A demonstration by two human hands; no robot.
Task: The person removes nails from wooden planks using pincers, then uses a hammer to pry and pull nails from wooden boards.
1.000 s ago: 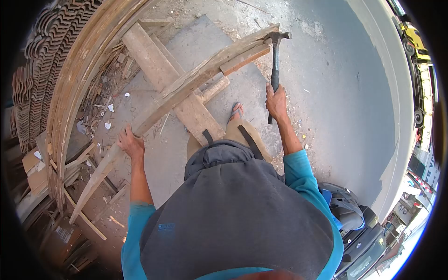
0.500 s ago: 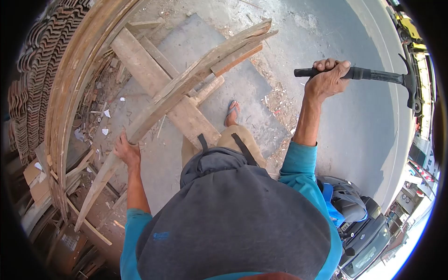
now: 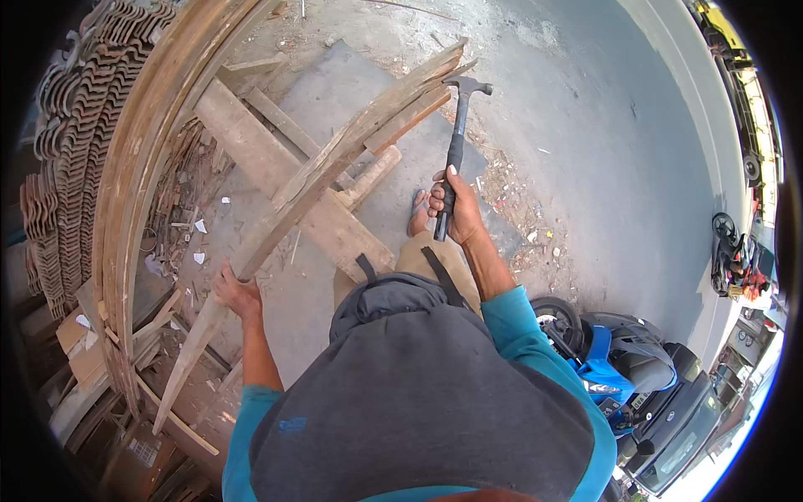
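My right hand (image 3: 457, 207) is wrapped round the dark taped handle of a claw hammer (image 3: 457, 138). The hammer points away from me, its head close to the splintered far end of a long wooden plank (image 3: 322, 177); whether they touch I cannot tell. My left hand (image 3: 237, 290) grips the near part of that plank at its edge. Beneath it, a wide board (image 3: 251, 134) crosses at an angle, running toward my legs. A shorter piece of wood with a reddish edge (image 3: 410, 120) lies along the plank's far end.
Long timbers (image 3: 134, 167) lean at the left beside stacked roof tiles (image 3: 88, 142). Wood scraps and litter (image 3: 180, 226) cover the ground there. A blue motorcycle (image 3: 598, 360) and a dark vehicle (image 3: 682, 435) stand at the right. My sandalled foot (image 3: 419, 216) is below the hammer.
My right hand has brought the hammer in from the far right toward the plank, turning its head from rightward to forward. My left hand keeps its hold on the plank.
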